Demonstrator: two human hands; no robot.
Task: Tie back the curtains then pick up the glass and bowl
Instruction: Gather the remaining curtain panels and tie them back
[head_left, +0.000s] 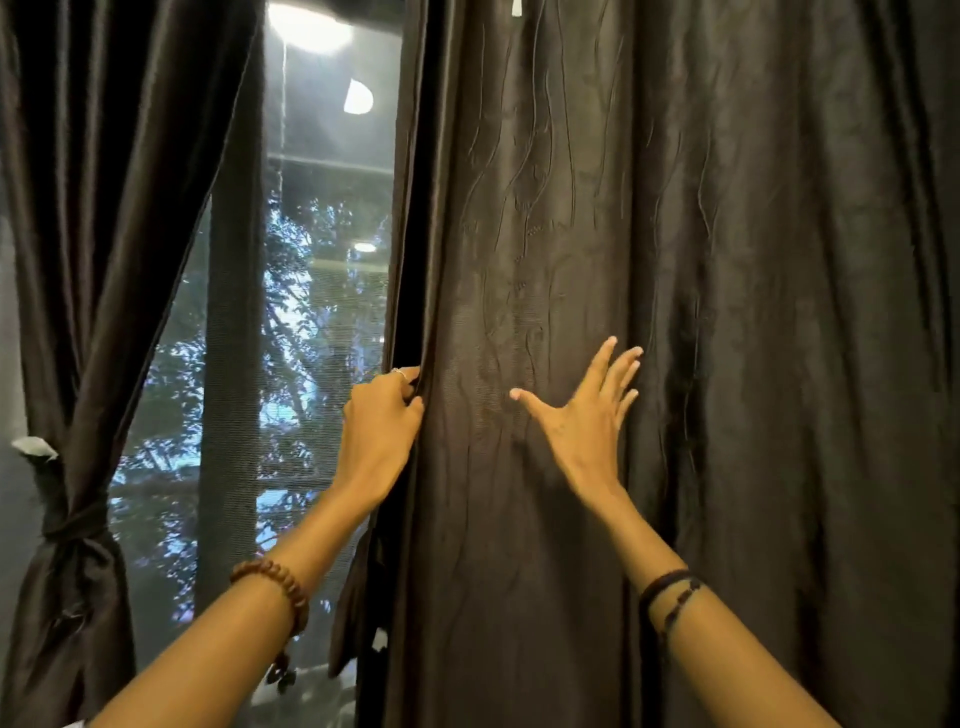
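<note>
The dark brown satin right curtain (675, 312), soft and slippery, I'd gather at its window-side edge, where my left hand (382, 421) pinches it, right hand (587, 410) splayed flat.

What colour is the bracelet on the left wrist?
Brown wooden beads: the bracelet, seen in the head view.

Dark right curtain (675, 312) hanging loose — left curtain (88, 260) tied back

We see the right curtain (727, 312) as dark brown cloth with a soft satin sheen, puckered in thin wavy lines. Left of it, the tied curtain (93, 208) shows the same glossy cloth. Between them the window (322, 260) looks glassy behind fine mesh. Wooden beads (275, 577) look matt.
</note>
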